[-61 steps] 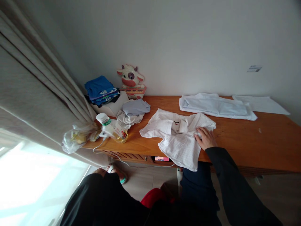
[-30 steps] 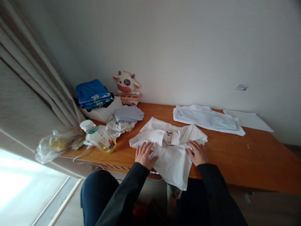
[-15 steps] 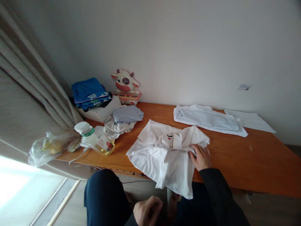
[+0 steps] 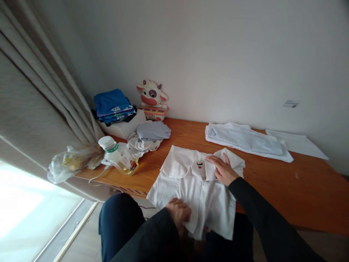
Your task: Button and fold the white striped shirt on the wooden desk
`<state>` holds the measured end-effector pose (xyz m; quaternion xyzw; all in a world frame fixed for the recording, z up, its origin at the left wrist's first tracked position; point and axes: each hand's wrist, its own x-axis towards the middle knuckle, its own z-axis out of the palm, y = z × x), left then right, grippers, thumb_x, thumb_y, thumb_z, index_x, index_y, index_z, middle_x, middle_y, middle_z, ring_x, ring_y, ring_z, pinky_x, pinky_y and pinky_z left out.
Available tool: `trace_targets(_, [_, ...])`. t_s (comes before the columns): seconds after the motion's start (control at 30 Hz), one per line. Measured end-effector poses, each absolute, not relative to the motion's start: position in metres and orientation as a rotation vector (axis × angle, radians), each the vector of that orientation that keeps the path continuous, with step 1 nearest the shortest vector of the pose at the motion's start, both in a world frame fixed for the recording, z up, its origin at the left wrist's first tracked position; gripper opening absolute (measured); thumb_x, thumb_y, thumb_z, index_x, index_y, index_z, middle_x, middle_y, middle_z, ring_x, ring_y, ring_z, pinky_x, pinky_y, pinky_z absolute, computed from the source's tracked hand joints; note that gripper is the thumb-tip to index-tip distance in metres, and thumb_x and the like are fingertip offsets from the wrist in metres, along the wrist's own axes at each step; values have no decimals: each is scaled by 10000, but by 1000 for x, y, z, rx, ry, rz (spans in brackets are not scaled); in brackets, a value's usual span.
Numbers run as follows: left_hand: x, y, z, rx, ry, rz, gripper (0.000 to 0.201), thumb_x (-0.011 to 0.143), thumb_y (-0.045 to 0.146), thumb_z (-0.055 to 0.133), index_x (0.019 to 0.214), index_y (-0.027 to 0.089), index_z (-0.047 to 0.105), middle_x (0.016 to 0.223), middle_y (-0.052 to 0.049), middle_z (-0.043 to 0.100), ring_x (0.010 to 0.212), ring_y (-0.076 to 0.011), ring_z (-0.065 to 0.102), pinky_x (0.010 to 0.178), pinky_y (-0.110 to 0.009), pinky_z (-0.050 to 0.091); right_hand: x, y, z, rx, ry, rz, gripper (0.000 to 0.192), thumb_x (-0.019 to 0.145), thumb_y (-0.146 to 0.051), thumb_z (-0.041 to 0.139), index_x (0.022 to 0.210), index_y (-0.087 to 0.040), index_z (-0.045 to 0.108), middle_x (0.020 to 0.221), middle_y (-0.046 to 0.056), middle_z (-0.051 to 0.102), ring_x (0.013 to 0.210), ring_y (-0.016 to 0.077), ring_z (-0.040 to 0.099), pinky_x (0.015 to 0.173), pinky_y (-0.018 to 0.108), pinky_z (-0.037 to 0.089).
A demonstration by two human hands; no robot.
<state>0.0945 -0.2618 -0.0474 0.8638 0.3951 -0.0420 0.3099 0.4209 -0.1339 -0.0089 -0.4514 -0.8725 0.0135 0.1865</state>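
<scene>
A white striped shirt (image 4: 185, 174) lies spread on the wooden table (image 4: 286, 182), its lower part hanging over the front edge. My right hand (image 4: 222, 169) rests flat on the shirt by the collar, fingers apart, pressing the fabric. My left hand (image 4: 178, 214) is closed on the shirt's hanging lower hem below the table edge. Both arms wear dark sleeves.
Folded white garments (image 4: 245, 140) lie at the back right of the table. At the left are a grey cloth pile (image 4: 151, 134), a blue clothes stack (image 4: 114, 103) on a box, a cow toy (image 4: 152, 100), a bottle (image 4: 110, 147), a plastic bag (image 4: 71, 162) and curtains (image 4: 35, 102).
My left hand left the shirt's left side, dropped below the table, then took hold of the hanging hem. My right hand slid from the right sleeve toward the collar.
</scene>
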Motion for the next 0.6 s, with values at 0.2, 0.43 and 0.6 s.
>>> trace_targets(0.2, [79,-301,-35,2024,988,510,513,721,623,864,1111,304,766,1035,-45,783,921,-280,747,826,-372,573,438,-140,-31,-1505,-2443,109,439,1017,-319,512,1435,-257,631,1271,94,753,1134,268,672,1057,464,361])
trace_targets(0.43, [76,-216,-63,2120,1539,982,338,853,336,770,1183,263,763,1248,-92,781,1313,-369,654,1280,-678,280,459,-183,-29,-1644,-2441,4,199,969,-353,610,877,-263,762,815,26,749,821,214,672,946,415,342])
trace_targets(0.6, [61,-232,-72,2047,1461,956,327,1037,400,509,960,236,781,898,-55,797,886,-249,774,879,-378,610,474,-261,-11,-1535,-2530,187,159,937,-309,648,785,-289,689,775,9,720,774,210,688,948,466,411])
